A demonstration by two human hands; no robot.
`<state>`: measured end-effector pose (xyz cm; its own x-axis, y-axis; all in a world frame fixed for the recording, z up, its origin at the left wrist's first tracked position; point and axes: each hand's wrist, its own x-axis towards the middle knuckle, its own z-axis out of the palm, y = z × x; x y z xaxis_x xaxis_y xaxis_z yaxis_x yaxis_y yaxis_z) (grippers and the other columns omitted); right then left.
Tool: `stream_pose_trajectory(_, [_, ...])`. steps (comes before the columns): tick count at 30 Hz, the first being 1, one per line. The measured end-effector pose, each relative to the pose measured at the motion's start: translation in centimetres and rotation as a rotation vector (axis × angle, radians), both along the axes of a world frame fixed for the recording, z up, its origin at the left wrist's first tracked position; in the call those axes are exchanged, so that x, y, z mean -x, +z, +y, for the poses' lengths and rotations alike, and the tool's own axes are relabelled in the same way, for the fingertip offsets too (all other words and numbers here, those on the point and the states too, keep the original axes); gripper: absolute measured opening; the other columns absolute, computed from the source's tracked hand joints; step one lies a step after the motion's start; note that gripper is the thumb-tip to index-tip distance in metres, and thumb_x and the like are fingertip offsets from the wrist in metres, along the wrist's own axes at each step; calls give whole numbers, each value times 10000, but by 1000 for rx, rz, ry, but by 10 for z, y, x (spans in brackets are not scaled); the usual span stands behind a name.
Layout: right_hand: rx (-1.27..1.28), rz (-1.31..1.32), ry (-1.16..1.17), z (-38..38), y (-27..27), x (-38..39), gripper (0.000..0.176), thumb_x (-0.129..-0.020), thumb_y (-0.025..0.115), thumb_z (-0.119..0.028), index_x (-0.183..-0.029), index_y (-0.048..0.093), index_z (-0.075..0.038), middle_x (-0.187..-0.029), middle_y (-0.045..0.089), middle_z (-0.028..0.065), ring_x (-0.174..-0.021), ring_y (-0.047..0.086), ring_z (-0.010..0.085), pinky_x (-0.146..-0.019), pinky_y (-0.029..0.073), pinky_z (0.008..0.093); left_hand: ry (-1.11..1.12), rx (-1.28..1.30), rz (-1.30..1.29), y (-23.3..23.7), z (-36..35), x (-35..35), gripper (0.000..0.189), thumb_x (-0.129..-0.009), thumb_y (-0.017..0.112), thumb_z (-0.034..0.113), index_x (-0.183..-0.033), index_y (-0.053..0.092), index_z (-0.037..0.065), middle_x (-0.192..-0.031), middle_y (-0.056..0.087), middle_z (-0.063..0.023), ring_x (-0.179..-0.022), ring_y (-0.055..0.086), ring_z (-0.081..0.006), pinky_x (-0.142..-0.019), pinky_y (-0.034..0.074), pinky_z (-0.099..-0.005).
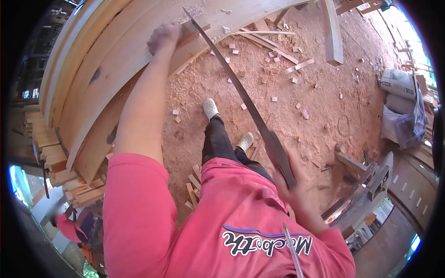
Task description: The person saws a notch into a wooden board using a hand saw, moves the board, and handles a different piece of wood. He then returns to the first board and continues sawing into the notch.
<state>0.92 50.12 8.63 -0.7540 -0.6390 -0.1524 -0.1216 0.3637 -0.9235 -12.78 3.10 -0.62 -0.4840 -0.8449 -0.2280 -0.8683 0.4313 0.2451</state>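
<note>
A long dark saw blade (241, 90) runs diagonally from the workbench down to my right hand (289, 173), which is blurred and closed around its lower end. The blade's narrow tip rises past the end of a small wood piece (192, 33) on the wooden bench (116, 51). My left hand (165, 38) is closed on that wood piece, near the bench's edge; its fingers are partly smeared. Sawdust and shavings (194, 11) lie on the bench beside the piece.
Small offcuts (274, 98) and wood strips (273, 46) litter the sawdust-covered floor. Sacks (401, 106) stand at the right, near a wooden frame (361, 199). Stacked boards (51, 148) are at the left. A person in pink (69, 227) is at the lower left.
</note>
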Motion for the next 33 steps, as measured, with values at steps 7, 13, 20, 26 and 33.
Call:
stream_pose_trajectory(7, [33,209,-2,-118,-26,86,519,-927,578,-63,-1426,470,30,-1071,704,206,-954,700,238,-829,531,347,13,94,47,3,17,-2,522,-951,367,372,-1208,710,73,-1294,670,-159,-1213,629,-319,-1050,403,-506])
stream_pose_trajectory(13, [219,98,-73,-236,-49,136,574,-930,653,-241,-1453,494,-64,-849,691,180,-748,655,175,-742,528,339,-35,100,35,1,17,-1,485,-962,356,357,-1177,721,121,-1263,684,-145,-1164,658,-307,-992,469,-454])
stream_pose_trajectory(20, [200,109,-35,-208,-38,121,593,-943,652,-191,-1483,453,-44,-958,713,198,-843,686,176,-750,529,314,-6,128,88,4,20,-5,494,-948,367,353,-1188,714,96,-1256,687,-148,-1159,659,-322,-979,476,-475])
stream_pose_trajectory(26, [-56,-143,-34,12,17,0,610,-905,556,44,-1489,377,61,-1278,645,236,-1158,652,231,-969,487,320,-19,125,85,-2,11,0,520,-922,389,380,-1134,729,49,-1200,706,-179,-1122,676,-336,-957,490,-477])
stream_pose_trajectory(33, [108,66,-20,-146,-34,93,545,-931,602,-104,-1456,470,-48,-1060,703,249,-979,725,267,-821,535,335,-14,140,131,-6,9,-1,520,-922,406,396,-1135,736,54,-1167,713,-196,-1108,681,-361,-979,495,-453])
